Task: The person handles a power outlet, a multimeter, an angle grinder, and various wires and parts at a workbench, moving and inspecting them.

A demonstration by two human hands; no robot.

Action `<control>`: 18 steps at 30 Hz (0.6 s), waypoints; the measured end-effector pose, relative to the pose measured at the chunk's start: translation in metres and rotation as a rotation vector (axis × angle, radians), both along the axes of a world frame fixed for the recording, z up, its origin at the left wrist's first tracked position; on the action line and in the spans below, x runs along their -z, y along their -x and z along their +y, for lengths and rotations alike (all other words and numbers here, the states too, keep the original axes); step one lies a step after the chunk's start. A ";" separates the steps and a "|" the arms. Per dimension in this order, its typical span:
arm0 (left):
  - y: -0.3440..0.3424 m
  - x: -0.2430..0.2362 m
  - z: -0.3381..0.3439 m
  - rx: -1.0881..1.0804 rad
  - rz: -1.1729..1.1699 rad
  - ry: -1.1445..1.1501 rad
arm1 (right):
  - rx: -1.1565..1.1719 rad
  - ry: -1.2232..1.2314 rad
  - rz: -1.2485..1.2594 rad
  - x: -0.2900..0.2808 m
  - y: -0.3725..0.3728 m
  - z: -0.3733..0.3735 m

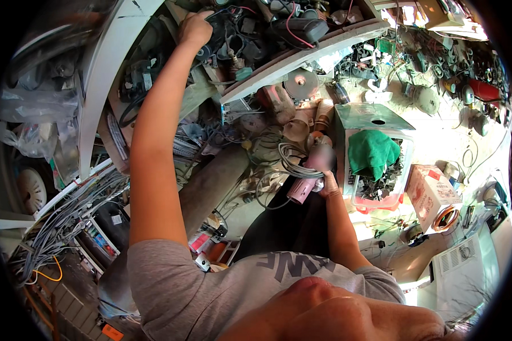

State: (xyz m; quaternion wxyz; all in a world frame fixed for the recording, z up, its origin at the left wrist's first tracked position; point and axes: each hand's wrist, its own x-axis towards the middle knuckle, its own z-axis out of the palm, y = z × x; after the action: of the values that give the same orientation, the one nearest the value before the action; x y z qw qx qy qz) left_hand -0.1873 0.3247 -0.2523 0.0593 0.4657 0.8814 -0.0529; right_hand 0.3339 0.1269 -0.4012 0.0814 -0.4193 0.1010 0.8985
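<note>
My left hand (195, 29) reaches far forward to a wooden tray (307, 50) crowded with electrical parts. Its fingers curl at the tray's left side, one pointing right; whatever they may grip is hidden. Beside that hand lie black parts, wires and a dark motor-like piece (233, 44). Low in front of my body, my right hand (329, 185) is closed around a pink cylinder (303, 190) whose upper end is blurred. Loops of grey cable (293, 165) are bunched against the cylinder, and a pale piece (318, 185) shows by the fingers.
At right stands a clear bin (375, 116) with a green cloth (372, 152) over small metal parts. Beyond it are a printed carton (435, 196) and a white appliance case (466, 261). Tangled cables (68, 219) and a white frame (99, 74) lie at left.
</note>
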 end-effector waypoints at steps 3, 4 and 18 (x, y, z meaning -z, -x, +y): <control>-0.030 -0.004 0.014 0.437 0.122 -0.118 | 0.004 -0.001 -0.017 0.012 -0.006 -0.006; -0.047 -0.013 0.022 0.557 0.111 -0.084 | 0.003 0.005 -0.017 0.010 -0.005 -0.006; -0.057 -0.006 0.049 0.616 0.007 0.269 | 0.042 0.045 -0.060 0.007 -0.010 -0.007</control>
State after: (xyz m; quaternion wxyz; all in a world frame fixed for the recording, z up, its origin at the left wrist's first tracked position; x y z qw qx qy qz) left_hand -0.1305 0.3738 -0.2465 0.0984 0.6979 0.6846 -0.1859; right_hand 0.3435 0.1194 -0.4079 0.0936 -0.4453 0.1276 0.8813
